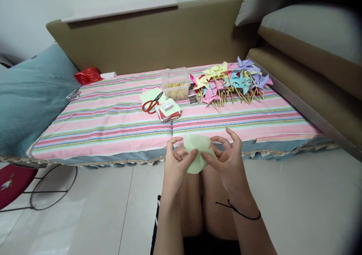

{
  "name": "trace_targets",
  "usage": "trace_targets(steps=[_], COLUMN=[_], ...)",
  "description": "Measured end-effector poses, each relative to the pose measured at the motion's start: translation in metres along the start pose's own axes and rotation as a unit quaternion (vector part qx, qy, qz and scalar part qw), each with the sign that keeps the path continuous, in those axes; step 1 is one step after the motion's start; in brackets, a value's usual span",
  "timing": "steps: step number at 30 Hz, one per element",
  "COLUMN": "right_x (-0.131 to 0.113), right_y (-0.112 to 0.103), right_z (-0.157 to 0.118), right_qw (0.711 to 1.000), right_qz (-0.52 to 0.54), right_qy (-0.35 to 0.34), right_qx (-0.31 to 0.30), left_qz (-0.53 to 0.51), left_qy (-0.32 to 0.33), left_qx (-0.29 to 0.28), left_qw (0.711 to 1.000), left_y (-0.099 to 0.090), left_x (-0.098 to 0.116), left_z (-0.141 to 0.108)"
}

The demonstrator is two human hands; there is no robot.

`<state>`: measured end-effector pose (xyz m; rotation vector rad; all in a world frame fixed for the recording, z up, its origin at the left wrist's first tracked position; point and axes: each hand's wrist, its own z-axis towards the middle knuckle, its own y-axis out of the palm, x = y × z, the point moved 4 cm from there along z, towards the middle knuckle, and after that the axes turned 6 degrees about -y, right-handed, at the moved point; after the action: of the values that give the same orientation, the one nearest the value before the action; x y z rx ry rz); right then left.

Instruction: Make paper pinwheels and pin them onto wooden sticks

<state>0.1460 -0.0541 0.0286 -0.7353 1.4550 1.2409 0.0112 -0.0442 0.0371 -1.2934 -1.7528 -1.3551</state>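
Observation:
A pale green sheet of paper (196,142), cut and partly folded in toward its middle, is held up above my knees. My left hand (179,158) pinches it from the left, thumb pressed near the centre. From the other side my right hand (224,155) grips it, thumb also at the centre and some fingers raised. A pile of finished paper pinwheels (241,82) on sticks lies at the back right of the striped cloth. Nearer the middle are red-handled scissors (151,106) and a stack of coloured paper (169,115) with a small white box (167,106) on it.
The striped cloth (118,117) covers a sofa seat. A clear plastic tub (175,82) of sticks stands by a small box of metal pins (193,99). A red plastic bag (88,76) lies back left. A red stool (17,185) stands at the left on the tiled floor.

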Motion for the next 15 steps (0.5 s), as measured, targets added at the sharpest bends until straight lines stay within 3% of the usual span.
trace_targets(steps=[7,11,15], right_x=[0.000,0.002,0.003], right_y=[0.001,-0.011,-0.019], right_z=[-0.001,0.003,0.006], right_qw=[1.000,1.000,0.998], right_qz=[0.007,0.014,-0.001], right_qy=[0.004,0.011,0.038], right_qx=[-0.001,0.016,-0.059], left_qz=[0.011,0.026,0.083], left_qy=[0.009,0.025,0.021], left_qx=[0.011,0.032,-0.006], left_qw=[1.000,0.999,0.996], left_y=[-0.003,-0.008,-0.008], left_x=[-0.003,-0.002,0.001], left_z=[0.003,0.003,0.002])
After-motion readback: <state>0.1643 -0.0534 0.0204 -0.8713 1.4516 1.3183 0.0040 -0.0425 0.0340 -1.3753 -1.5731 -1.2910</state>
